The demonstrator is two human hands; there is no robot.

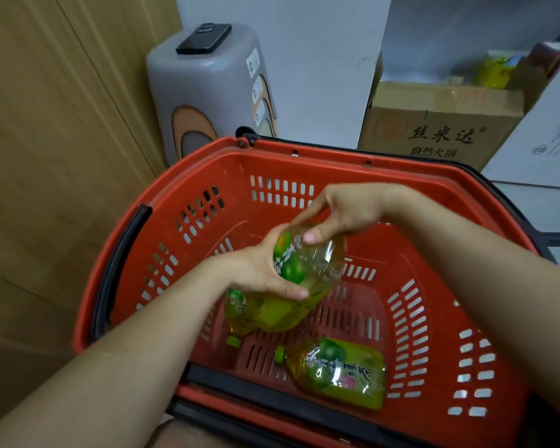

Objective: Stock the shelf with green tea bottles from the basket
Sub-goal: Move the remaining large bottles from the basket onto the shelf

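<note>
Quick tally: 3 green tea bottles, that's the held bottle [307, 263], the lower bottle [259, 313] under it, and the near bottle [340, 371] off to the right. 1 red basket [337, 163]. 2 hands, left hand [259, 273] and right hand [346, 211]. Far side: 1 phone [204, 38], 1 printed cardboard box [440, 124].

Red plastic basket [181, 163], scuffed, dull sheen. Clear glossy plastic on held green tea bottle [307, 263] and lying bottle [340, 371], shiny labels. Matt brown cardboard box [434, 124]. Glossy black phone [204, 38]. Smooth matt plastic grey bin [201, 85]. Wood-grain wall panel [46, 124].
</note>
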